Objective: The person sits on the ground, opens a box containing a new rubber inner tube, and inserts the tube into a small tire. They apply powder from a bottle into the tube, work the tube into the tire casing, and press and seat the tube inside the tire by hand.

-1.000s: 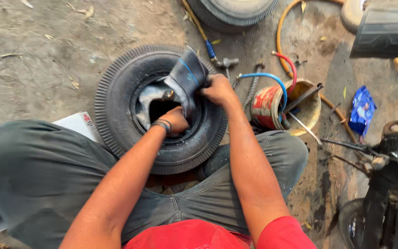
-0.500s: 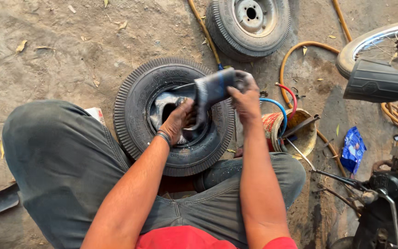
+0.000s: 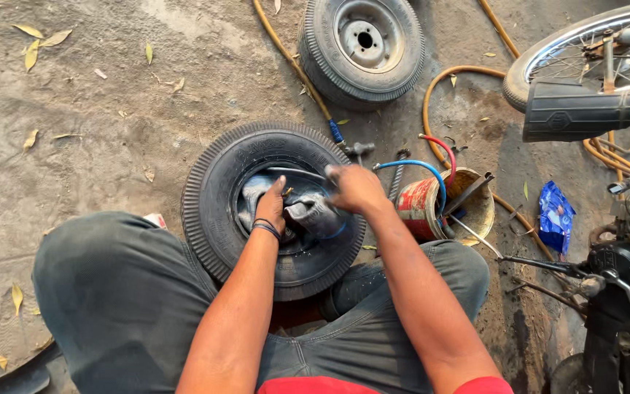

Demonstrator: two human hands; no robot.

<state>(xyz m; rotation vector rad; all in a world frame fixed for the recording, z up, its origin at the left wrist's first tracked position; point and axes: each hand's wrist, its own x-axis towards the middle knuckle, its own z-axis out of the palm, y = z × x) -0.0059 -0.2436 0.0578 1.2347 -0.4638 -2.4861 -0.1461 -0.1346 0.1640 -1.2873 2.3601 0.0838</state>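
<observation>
A small black tyre lies flat on the dirt ground between my knees. A black rubber inner tube is bunched up in its centre hole. My left hand, with a band at the wrist, presses on the tube inside the opening. My right hand is blurred and grips the tube's upper fold at the tyre's right inner edge. Part of the tube is hidden under both hands.
A second tyre on a metal rim lies farther away. An orange hose runs past it. A red tin with tools and a metal bowl sit right of the tyre. A blue packet and motorcycle parts stand at right.
The inner tube, held up above the tyre earlier, has been pushed down into the tyre's centre. Both hands lowered with it. The camera view has tilted further away.
</observation>
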